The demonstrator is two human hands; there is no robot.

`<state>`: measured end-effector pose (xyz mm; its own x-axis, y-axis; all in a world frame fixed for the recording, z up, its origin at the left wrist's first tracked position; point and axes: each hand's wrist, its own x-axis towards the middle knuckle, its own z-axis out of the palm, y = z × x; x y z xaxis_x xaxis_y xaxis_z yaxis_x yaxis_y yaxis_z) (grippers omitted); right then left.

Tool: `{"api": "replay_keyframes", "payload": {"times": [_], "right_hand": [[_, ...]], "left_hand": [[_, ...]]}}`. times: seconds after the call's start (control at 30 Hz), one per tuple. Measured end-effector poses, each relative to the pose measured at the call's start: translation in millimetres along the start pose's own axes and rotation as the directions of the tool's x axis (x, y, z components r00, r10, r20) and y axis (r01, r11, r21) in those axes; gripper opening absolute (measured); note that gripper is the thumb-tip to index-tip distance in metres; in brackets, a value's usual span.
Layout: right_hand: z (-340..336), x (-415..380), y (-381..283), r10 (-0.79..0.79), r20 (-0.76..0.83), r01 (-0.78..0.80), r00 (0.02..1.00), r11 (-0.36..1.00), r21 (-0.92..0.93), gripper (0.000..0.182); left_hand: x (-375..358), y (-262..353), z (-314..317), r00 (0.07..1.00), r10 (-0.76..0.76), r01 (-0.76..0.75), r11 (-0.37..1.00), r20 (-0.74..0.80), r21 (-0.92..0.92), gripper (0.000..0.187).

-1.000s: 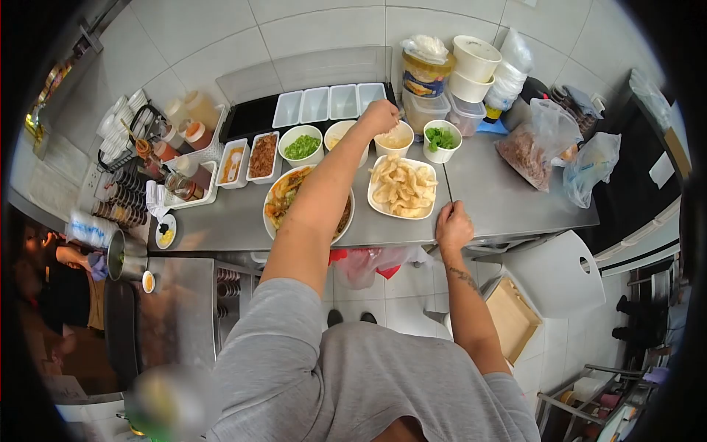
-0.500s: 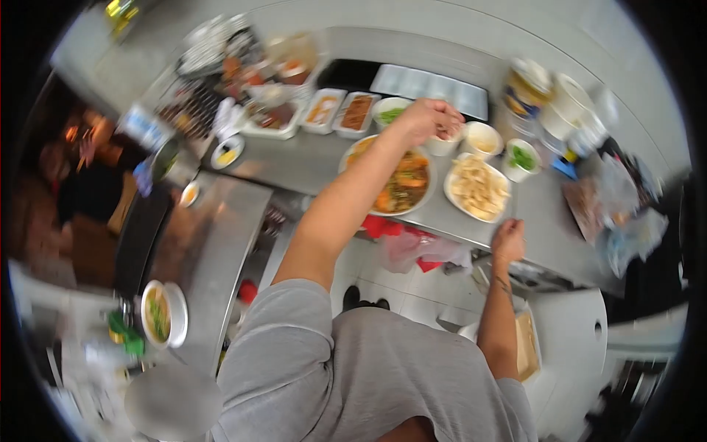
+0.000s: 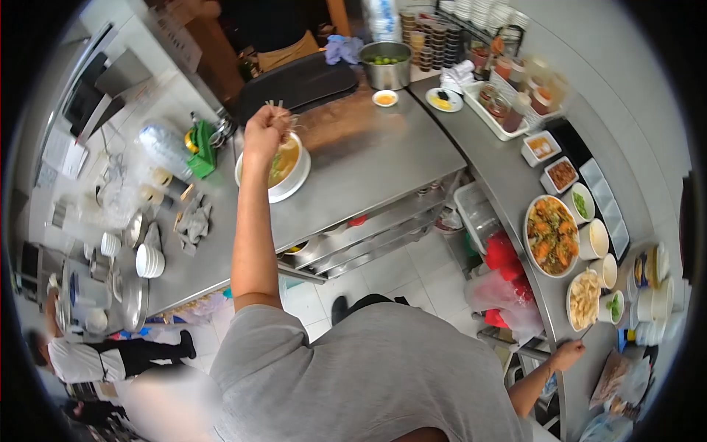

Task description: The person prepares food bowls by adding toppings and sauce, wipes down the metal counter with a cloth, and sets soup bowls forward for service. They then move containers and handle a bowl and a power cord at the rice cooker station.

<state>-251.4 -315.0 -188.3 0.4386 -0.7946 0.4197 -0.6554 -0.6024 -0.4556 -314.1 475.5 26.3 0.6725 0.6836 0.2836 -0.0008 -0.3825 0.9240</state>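
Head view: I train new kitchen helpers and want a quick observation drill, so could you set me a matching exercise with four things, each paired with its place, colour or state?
Column one:
1. Left hand
2. Right hand
3. Steel pot
4. Crumpled bundle

Column two:
A. Contains round green pieces
B. At the edge of the steel counter, near the pale crisps
C. Pale purple
D. Raised over the white soup bowl

Right pairs: 1-D, 2-B, 3-A, 4-C
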Motion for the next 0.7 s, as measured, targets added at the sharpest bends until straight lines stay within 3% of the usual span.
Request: {"api": "replay_keyframes", "payload": {"times": [0.03, 0.07, 0.1, 0.2, 0.3, 0.33, 0.4, 0.43, 0.47, 0.5, 0.53, 0.57, 0.6, 0.63, 0.67, 0.7], "right_hand": [[11, 13, 16, 0.068, -0.044, -0.06, 0.997, 0.985, 0.161, 0.04], [31, 33, 38, 0.144, -0.072, -0.114, 0.987, 0.941, 0.318, 0.04], [42, 39, 44, 0.225, -0.084, -0.161, 0.971, 0.87, 0.467, 0.041], [12, 19, -6, 0.297, -0.228, -0.103, 0.927, 0.788, 0.607, 0.039], [-39, -47, -103, 0.093, -0.345, 0.174, 0.934, 0.724, 0.667, 0.036], [-57, -75, -139, 0.003, -0.354, 0.254, 0.935, 0.69, 0.678, 0.034], [-69, -123, -196, -0.179, -0.331, 0.368, 0.926, 0.62, 0.693, 0.035], [-91, -160, -232, -0.245, -0.07, 0.208, 0.967, 0.599, 0.773, 0.032], [-80, -190, -252, -0.383, -0.017, 0.193, 0.924, 0.424, 0.885, 0.029], [-79, -224, -275, -0.587, -0.038, 0.318, 0.808, 0.382, 0.868, 0.023], [-87, -267, -298, -0.759, -0.107, 0.463, 0.642, 0.272, 0.844, 0.022], [-111, -317, -324, -0.777, 0.24, 0.187, 0.582, 0.416, 0.89, 0.022], [-90, -359, -335, -0.85, 0.232, 0.158, 0.473, 0.341, 0.927, 0.025], [-133, -414, -356, -0.863, 0.362, -0.012, 0.352, 0.383, 0.924, 0.022], [-112, -452, -360, -0.865, 0.468, -0.113, 0.18, 0.454, 0.884, 0.021], [-119, -487, -371, -0.884, 0.465, -0.059, 0.044, 0.462, 0.885, 0.02]], "left_hand": [[11, -21, -23, 0.995, 0.036, -0.013, 0.971, -0.092, 0.24, 0.006], [19, -42, -34, 0.984, 0.172, -0.12, 0.853, -0.056, 0.508, 0.008], [21, -61, -44, 0.959, 0.284, -0.21, 0.65, 0.023, 0.73, 0.01], [22, -96, -74, 0.879, 0.305, -0.471, 0.443, 0.366, 0.763, 0.015], [41, -73, -92, 0.963, 0.241, -0.254, 0.676, 0.119, 0.692, 0.016], [41, -55, -94, 0.993, 0.111, -0.11, 0.776, 0.037, 0.62, 0.016], [48, -72, -93, 0.983, 0.116, -0.182, 0.728, 0.142, 0.661, 0.011], [59, -100, -89, 0.929, 0.056, -0.322, 0.604, 0.365, 0.729, 0.017], [52, -102, -87, 0.835, -0.016, -0.466, 0.512, 0.55, 0.722, 0.023], [44, -90, -90, 0.781, 0.03, -0.568, 0.449, 0.624, 0.69, 0.027], [46, -90, -91, 0.854, 0.21, -0.506, 0.552, 0.476, 0.663, 0.027], [47, -79, -94, 0.896, 0.239, -0.435, 0.641, 0.374, 0.633, 0.025], [46, -71, -96, 0.93, 0.252, -0.365, 0.726, 0.267, 0.583, 0.022], [49, -84, -91, 0.891, 0.321, -0.451, 0.703, 0.32, 0.55, 0.02], [51, -101, -85, 0.849, 0.384, -0.527, 0.675, 0.365, 0.516, 0.019], [46, -108, -85, 0.782, 0.451, -0.618, 0.656, 0.431, 0.434, 0.018]]}}
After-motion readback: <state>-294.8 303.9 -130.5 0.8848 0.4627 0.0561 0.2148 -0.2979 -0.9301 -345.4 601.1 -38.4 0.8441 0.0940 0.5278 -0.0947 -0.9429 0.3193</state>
